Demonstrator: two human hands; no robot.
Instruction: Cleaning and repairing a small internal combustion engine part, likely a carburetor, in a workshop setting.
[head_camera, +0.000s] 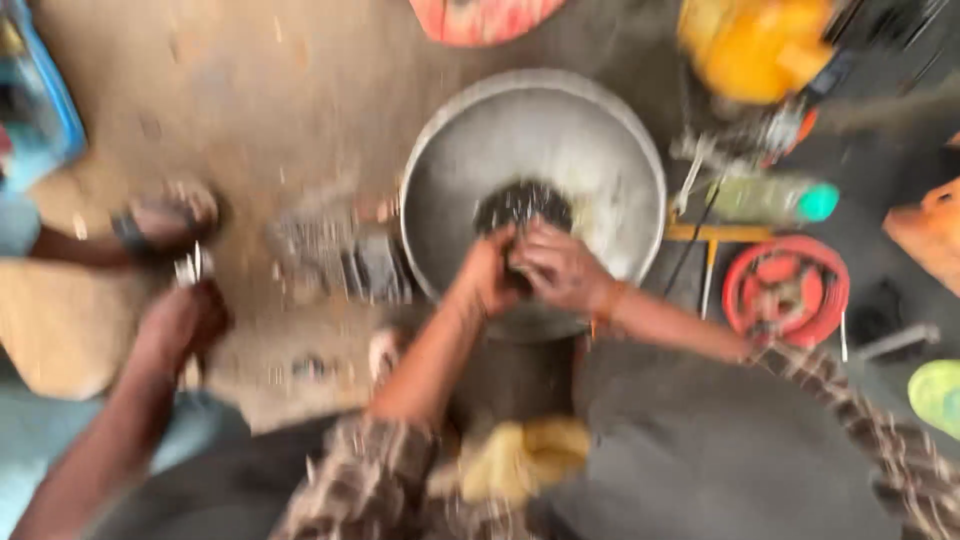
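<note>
Hands: left hand (487, 272) and right hand (560, 268) both closed on a dark part (522, 207) at the near rim of the metal basin (470, 150), on the floor. Looks mid-wash or scrub. Blurred; next move needs firm grip, part kept over basin.

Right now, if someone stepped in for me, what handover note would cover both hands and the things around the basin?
The picture is blurred by motion, so details are rough.
Left hand: closed on a dark part at the near rim of the metal basin.
Right hand: pressed against the same dark part from the other side, touching the left hand.
Another person's hand at the left holds a small metal piece; keep it apart from your own.
A red round part and a green bottle lie to the right of the basin.
Done or left: cannot tell from this view.
</note>
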